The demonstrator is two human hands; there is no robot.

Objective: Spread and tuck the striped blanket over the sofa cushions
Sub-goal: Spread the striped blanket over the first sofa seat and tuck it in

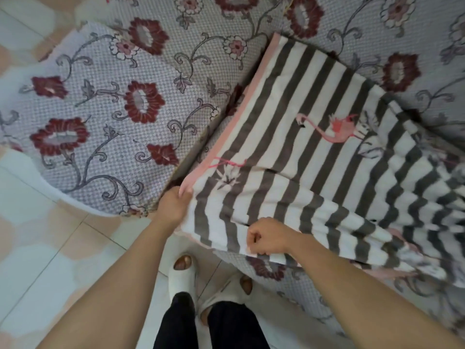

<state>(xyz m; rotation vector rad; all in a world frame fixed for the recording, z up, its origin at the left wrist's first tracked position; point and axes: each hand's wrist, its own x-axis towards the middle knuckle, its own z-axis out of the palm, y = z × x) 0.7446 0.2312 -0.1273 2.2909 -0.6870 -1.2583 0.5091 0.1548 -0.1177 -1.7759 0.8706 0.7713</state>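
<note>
A: Any writing or labels?
B: None readable. Only motifs on the striped blanket (314, 137): one pink flamingo (339, 128) around 2 o'clock, plus a small white flower print near the pink edge trim.

A: Counts?
B: One blanket, two hands, two feet in white slippers (182, 273) at 6 o'clock, black trousers. Floral sofa cushions (105, 117): one at 10 o'clock, another under the blanket, more floral cover along 12 to 2.

A: Hands?
B: Left hand (173, 204), near centre, fingers curled, pinching the blanket's pink-trimmed corner right by the gap between the cushions. Right hand (268, 235), 5 o'clock of centre, closed into a fist gripping the blanket's near edge.

A: Blanket position?
B: Centre to 3 o'clock, laid flat over the right-hand cushion, pink edge running along the gap. Front edge hangs over the cushion front.

A: Anything unclear?
B: The 4 o'clock part of the blanket is bunched, rippled and blurred, cut by the frame. Right slipper partly behind the cushion edge. The gap is dark; can't see inside. Tiled floor (50, 248) at 8 o'clock.
</note>
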